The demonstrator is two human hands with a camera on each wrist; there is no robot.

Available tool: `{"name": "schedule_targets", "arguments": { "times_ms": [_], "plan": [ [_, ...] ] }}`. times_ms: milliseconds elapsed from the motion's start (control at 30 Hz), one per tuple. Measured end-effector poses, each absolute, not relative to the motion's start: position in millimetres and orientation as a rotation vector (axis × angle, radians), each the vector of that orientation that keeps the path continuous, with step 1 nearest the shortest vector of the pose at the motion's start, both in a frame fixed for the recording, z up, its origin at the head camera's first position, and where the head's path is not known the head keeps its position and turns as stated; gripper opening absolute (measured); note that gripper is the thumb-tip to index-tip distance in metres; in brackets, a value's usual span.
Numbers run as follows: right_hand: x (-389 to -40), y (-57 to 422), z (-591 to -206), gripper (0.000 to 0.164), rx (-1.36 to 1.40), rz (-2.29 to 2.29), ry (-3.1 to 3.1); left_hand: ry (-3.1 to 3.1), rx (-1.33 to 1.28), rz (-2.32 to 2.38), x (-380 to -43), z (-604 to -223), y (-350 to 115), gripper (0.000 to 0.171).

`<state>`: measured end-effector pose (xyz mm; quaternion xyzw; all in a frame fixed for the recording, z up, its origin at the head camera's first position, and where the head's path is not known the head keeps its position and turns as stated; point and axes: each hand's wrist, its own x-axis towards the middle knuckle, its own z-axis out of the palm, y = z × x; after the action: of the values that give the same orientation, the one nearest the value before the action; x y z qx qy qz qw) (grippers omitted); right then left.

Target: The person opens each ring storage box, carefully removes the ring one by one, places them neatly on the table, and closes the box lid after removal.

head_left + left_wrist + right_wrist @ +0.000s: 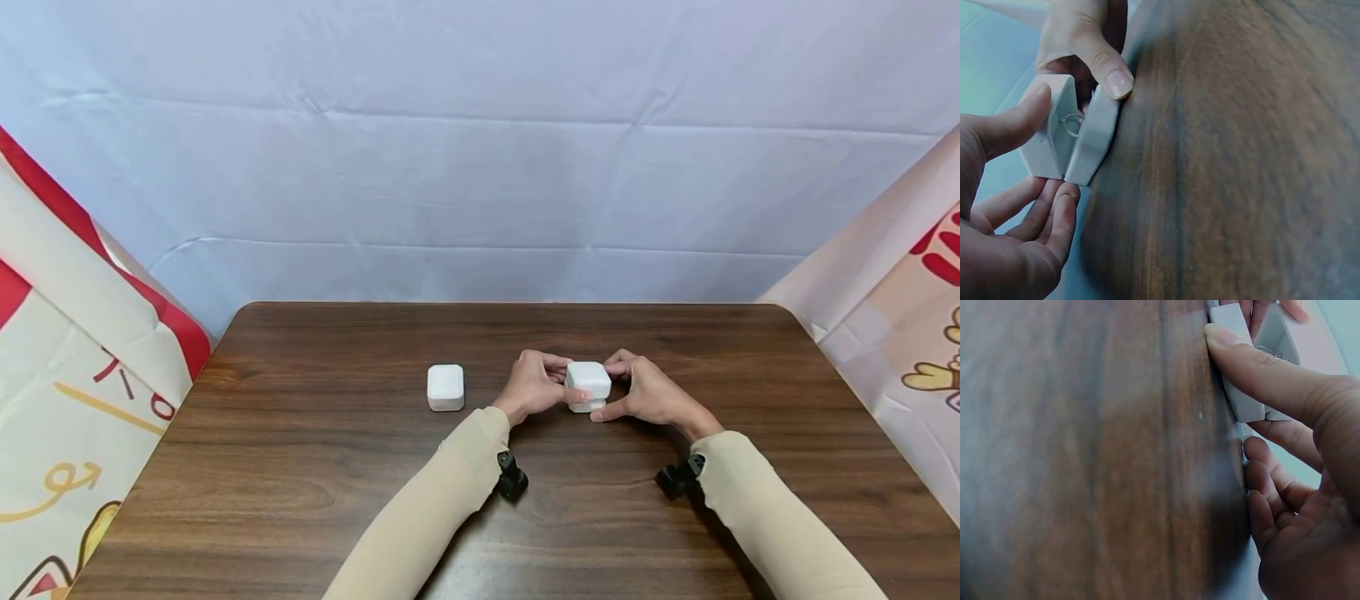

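Observation:
On the right half of the table is a white ring box (589,377) with rounded corners, its lid (1046,152) partly raised. A small silvery ring (1071,125) set with stones shows in the gap between lid and base. From the left, my left hand (532,387) pinches the lid, thumb on its near side and fingers behind. My right hand (651,393) grips the lower half (1242,394) from the right, its thumb pressed on the near side. Both wrist views show the box seen sideways, low over the wood.
A second white box (446,388), closed, stands on the brown wooden table (315,467) left of my hands. A pale cloth (480,183) hangs behind the table, with printed cloths at both sides. Black wrist cameras sit on both cream sleeves (431,508).

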<state>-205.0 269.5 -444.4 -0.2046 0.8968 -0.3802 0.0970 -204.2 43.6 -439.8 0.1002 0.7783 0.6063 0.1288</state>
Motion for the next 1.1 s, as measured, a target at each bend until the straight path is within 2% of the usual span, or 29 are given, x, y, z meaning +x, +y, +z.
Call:
{"name": "schedule_targets", "arguments": {
  "times_ms": [1100],
  "plan": [
    [-206.6,270.8,-446.1,0.053,-0.583,-1.116,2.654,2.064,0.066,1.823,-211.8,-435.2,43.7,0.041]
  ]
}}
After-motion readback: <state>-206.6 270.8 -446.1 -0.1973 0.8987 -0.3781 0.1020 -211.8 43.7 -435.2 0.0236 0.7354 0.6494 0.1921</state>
